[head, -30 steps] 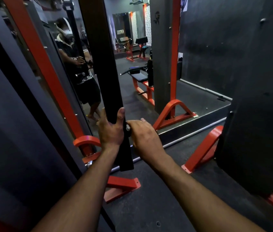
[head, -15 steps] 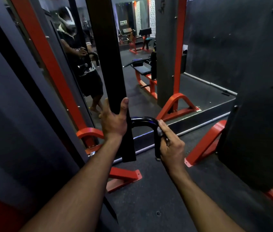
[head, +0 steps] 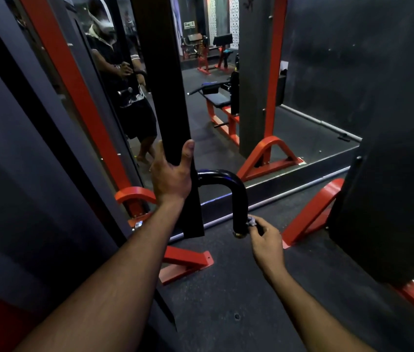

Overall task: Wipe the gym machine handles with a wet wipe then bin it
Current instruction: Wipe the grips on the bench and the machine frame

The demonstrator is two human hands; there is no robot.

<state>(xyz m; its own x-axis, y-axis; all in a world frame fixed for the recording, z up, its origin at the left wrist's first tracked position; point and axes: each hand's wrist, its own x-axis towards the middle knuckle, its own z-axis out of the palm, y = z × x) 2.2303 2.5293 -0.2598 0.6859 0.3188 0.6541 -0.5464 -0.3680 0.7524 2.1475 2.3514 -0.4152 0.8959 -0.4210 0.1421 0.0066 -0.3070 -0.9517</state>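
The handle (head: 238, 199) curves over and points down; my right hand (head: 266, 240) pinches the wipe (head: 251, 221) at its tip. My left hand (head: 171, 176) grips the black post (head: 165, 97), with the mirror (head: 226, 110) beyond.

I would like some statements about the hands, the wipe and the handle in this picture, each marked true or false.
1. The left hand grips the black upright bar. True.
2. The right hand holds nothing. False: it pinches a small crumpled wipe.
3. The wipe is near the lower end of the curved black handle. True.
4. The right hand is at the top bend of the handle. False: it is low, beside the handle's end cap.
5. Both hands grip the handle. False: only the right hand is at the handle; the left hand holds the bar.
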